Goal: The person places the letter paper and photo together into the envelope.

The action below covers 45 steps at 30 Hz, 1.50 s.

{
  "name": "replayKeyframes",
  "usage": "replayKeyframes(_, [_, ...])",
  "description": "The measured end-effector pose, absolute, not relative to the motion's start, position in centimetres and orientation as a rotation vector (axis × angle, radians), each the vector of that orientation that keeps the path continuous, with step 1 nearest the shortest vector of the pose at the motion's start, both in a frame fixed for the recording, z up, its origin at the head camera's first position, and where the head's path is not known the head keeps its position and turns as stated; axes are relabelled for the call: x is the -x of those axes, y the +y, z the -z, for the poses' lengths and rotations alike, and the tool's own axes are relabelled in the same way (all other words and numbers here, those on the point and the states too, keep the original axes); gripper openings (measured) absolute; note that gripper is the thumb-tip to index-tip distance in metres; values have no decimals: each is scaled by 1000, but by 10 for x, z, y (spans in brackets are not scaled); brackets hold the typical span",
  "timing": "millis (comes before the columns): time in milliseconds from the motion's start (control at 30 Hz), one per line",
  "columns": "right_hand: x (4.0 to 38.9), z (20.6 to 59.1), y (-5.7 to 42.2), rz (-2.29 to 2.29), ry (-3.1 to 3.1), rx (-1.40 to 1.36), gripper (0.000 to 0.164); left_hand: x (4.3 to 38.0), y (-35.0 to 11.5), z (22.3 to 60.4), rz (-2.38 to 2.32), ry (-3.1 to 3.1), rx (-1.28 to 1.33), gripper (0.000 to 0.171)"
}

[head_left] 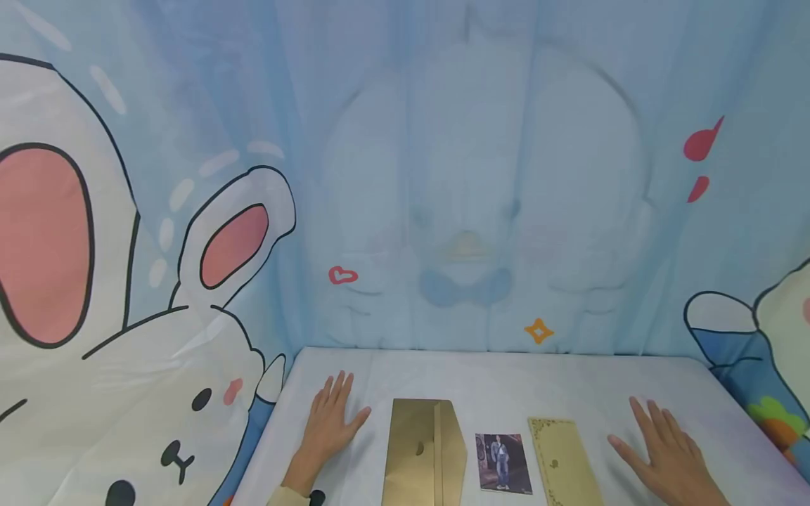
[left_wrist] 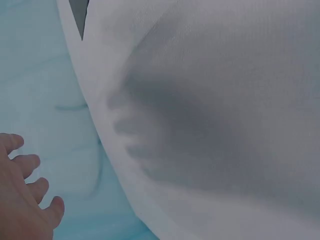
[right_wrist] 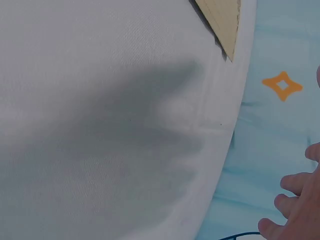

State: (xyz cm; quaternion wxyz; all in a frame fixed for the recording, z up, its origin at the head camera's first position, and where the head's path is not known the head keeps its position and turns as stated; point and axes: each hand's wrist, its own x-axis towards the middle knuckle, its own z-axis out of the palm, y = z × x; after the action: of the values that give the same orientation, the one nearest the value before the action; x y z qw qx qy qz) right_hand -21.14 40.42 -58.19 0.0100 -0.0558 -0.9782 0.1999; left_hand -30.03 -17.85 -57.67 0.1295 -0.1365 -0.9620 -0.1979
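My left hand (head_left: 326, 427) is held over the left part of the white table, fingers spread and straight, with nothing in it. To its right lies a gold envelope (head_left: 411, 450) with a pointed flap on its right side. A small photo (head_left: 503, 462) of a standing person lies beside the envelope. Right of the photo is a pale gold card (head_left: 563, 460) with a patterned border. My right hand (head_left: 672, 453), also spread and holding nothing, is nearest to that card. Both wrist views show the hands' shadows on the cloth; in the right one, a corner of the card (right_wrist: 220, 22) shows.
The white table (head_left: 493, 379) ends at a blue curtain (head_left: 481, 176) along its back edge. Cartoon rabbits are printed at the left and right. A small dark object (head_left: 317, 497) shows beside my left wrist, too cut off to identify.
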Motion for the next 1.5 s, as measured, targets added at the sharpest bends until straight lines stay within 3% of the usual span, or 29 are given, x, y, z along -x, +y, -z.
replayKeyframes(433, [215,576,382,-638,-3069,126,113,292,-161,584,633,-2791,448,80])
replayKeyframes(1500, [214,587,330,-627,-2999,-78,96,286,-126,602,630,-2859,560,77])
